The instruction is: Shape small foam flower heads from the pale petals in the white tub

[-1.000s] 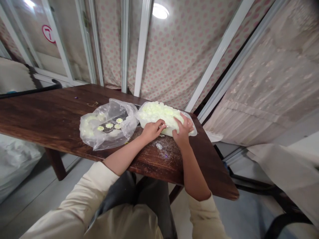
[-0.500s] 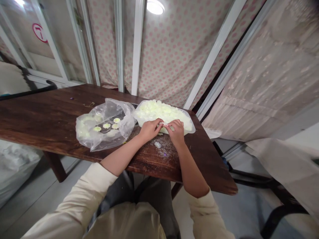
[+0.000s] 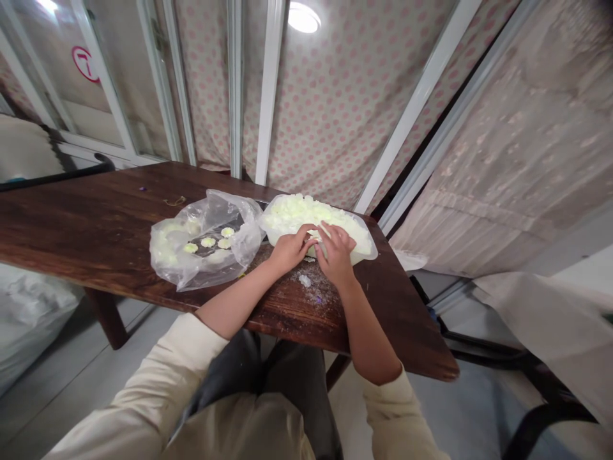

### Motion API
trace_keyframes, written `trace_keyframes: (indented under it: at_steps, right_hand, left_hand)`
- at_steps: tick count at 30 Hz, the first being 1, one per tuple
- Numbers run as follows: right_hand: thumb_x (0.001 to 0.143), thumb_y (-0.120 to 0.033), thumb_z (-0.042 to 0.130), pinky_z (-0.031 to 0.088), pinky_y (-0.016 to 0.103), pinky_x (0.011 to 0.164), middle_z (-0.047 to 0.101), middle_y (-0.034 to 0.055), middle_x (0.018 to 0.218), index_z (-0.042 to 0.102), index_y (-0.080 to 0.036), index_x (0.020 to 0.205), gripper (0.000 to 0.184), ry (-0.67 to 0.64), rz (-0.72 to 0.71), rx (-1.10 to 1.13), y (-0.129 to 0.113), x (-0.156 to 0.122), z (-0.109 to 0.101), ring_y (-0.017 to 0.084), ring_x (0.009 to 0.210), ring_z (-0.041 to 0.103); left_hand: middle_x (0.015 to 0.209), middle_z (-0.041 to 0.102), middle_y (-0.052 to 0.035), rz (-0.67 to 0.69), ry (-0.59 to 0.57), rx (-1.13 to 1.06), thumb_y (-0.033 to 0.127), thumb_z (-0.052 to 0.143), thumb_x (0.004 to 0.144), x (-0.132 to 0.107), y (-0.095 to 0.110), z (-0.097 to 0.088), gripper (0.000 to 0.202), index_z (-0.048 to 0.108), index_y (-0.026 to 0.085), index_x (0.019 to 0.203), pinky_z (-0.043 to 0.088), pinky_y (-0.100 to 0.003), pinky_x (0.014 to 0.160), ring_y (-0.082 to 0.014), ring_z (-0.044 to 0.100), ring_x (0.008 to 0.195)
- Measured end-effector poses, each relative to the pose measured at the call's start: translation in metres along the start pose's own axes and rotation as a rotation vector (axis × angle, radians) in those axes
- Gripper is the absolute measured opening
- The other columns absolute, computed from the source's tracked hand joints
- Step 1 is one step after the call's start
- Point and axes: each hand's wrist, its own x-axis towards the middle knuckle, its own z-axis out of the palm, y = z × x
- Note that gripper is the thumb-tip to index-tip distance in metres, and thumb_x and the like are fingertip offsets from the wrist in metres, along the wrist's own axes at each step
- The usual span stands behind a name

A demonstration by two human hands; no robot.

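Note:
My left hand (image 3: 290,250) pinches a small pale yellow flower-shaped piece (image 3: 313,234) between thumb and fingertips, at the near edge of a white tub (image 3: 372,251). Beside it, my right hand (image 3: 336,250) has its thumb and fingers apart, the fingertips close to that piece; whether they touch it I cannot tell. Heaped in the tub are many pale yellow pieces (image 3: 306,209) of the same kind. To the left lies a clear plastic bag (image 3: 242,214), its mouth spread, with several scalloped pale yellow flower pieces (image 3: 207,243) inside.
A dark wooden table (image 3: 96,214) carries everything. Whitish crumbs, a pale clump (image 3: 304,280) and a purple bit (image 3: 318,299) lie in front of the tub. A thin yellowish loop (image 3: 175,201) is farther back. Dotted curtains (image 3: 330,128) hang behind the table.
My right hand's fingers have spread and lifted away from the pinch they shared with my left hand. The left hand stays in place, and the view has shifted slightly.

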Motion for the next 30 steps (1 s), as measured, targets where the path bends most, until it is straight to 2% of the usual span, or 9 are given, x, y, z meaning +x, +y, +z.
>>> trace_keyframes:
  at_steps: [3, 8, 13, 17, 22, 24, 26, 28, 30]
  right_hand:
    - [0.088, -0.028, 0.039, 0.029, 0.037, 0.088, 0.063, 0.0033, 0.104, 0.061, -0.024, 0.103, 0.027, 0.014, 0.009, 0.088, -0.005, 0.000, 0.004, 0.019, 0.101, 0.048]
    - [0.085, -0.033, 0.049, 0.030, 0.035, 0.081, 0.066, 0.0003, 0.081, 0.067, -0.022, 0.083, 0.021, 0.145, 0.067, 0.104, 0.001, 0.000, 0.005, 0.015, 0.084, 0.052]
    - [0.084, -0.033, 0.051, 0.030, 0.033, 0.077, 0.064, -0.0008, 0.073, 0.066, -0.022, 0.076, 0.021, 0.182, 0.057, 0.099, 0.002, 0.001, 0.004, 0.014, 0.078, 0.052]
    - [0.082, -0.035, 0.053, 0.030, 0.033, 0.076, 0.061, -0.0004, 0.066, 0.062, -0.020, 0.066, 0.024, 0.197, 0.112, 0.118, 0.001, 0.001, 0.003, 0.015, 0.075, 0.051]
    - [0.080, -0.038, 0.054, 0.032, 0.032, 0.072, 0.056, -0.0001, 0.059, 0.054, -0.019, 0.057, 0.030, 0.282, 0.158, 0.094, 0.008, 0.000, 0.004, 0.015, 0.069, 0.050]
    - [0.081, -0.039, 0.052, 0.031, 0.035, 0.075, 0.058, 0.0017, 0.064, 0.056, -0.018, 0.060, 0.030, 0.366, 0.238, 0.026, 0.015, 0.000, 0.004, 0.016, 0.072, 0.051]
    - [0.083, -0.039, 0.047, 0.029, 0.039, 0.081, 0.063, 0.0062, 0.080, 0.061, -0.018, 0.076, 0.026, 0.421, 0.336, -0.070, 0.022, -0.001, 0.003, 0.021, 0.083, 0.051]
    - [0.084, -0.038, 0.043, 0.027, 0.045, 0.086, 0.060, 0.0118, 0.105, 0.059, -0.017, 0.102, 0.032, 0.399, 0.384, -0.140, 0.026, -0.002, 0.001, 0.026, 0.100, 0.046]
    - [0.084, -0.036, 0.040, 0.025, 0.047, 0.090, 0.050, 0.0136, 0.124, 0.050, -0.016, 0.118, 0.041, 0.315, 0.335, -0.145, 0.026, -0.002, -0.001, 0.029, 0.112, 0.038]
  left_hand:
    - [0.085, 0.068, -0.0010, 0.036, -0.014, 0.036, 0.039, 0.035, 0.088, 0.000, 0.000, 0.001, 0.036, 0.040, 0.021, 0.118, 0.042, -0.025, 0.068, -0.0168, 0.063, 0.075]
    - [0.074, 0.066, -0.0005, 0.040, 0.000, 0.108, 0.045, 0.033, 0.087, 0.000, -0.001, 0.004, 0.035, 0.051, 0.022, 0.106, 0.040, -0.025, 0.062, -0.0164, 0.062, 0.065]
    - [0.072, 0.066, -0.0001, 0.028, -0.005, 0.051, 0.045, 0.035, 0.087, 0.000, 0.000, 0.005, 0.034, 0.055, 0.021, 0.099, 0.039, -0.024, 0.060, -0.0143, 0.059, 0.061]
    - [0.074, 0.066, -0.0004, 0.002, 0.000, -0.046, 0.042, 0.039, 0.086, 0.001, 0.001, 0.006, 0.031, 0.058, 0.021, 0.099, 0.040, -0.023, 0.060, -0.0135, 0.059, 0.064]
    - [0.072, 0.065, -0.0010, -0.010, -0.007, -0.153, 0.038, 0.040, 0.085, 0.003, 0.000, 0.006, 0.029, 0.061, 0.019, 0.094, 0.040, -0.022, 0.059, -0.0126, 0.058, 0.063]
    - [0.071, 0.065, -0.0011, -0.025, 0.009, -0.140, 0.038, 0.040, 0.085, 0.003, -0.001, 0.006, 0.030, 0.061, 0.019, 0.092, 0.040, -0.022, 0.058, -0.0124, 0.057, 0.061]
    - [0.070, 0.065, -0.0008, -0.034, 0.021, -0.116, 0.038, 0.041, 0.085, 0.003, -0.002, 0.007, 0.029, 0.062, 0.020, 0.091, 0.040, -0.022, 0.058, -0.0123, 0.056, 0.061]
    - [0.073, 0.066, -0.0008, -0.026, 0.019, -0.094, 0.038, 0.042, 0.085, 0.002, -0.003, 0.009, 0.027, 0.062, 0.020, 0.091, 0.040, -0.022, 0.060, -0.0124, 0.057, 0.063]
    - [0.077, 0.067, -0.0009, -0.005, 0.017, -0.081, 0.038, 0.043, 0.085, 0.002, -0.003, 0.010, 0.027, 0.062, 0.021, 0.092, 0.041, -0.023, 0.063, -0.0124, 0.058, 0.065]
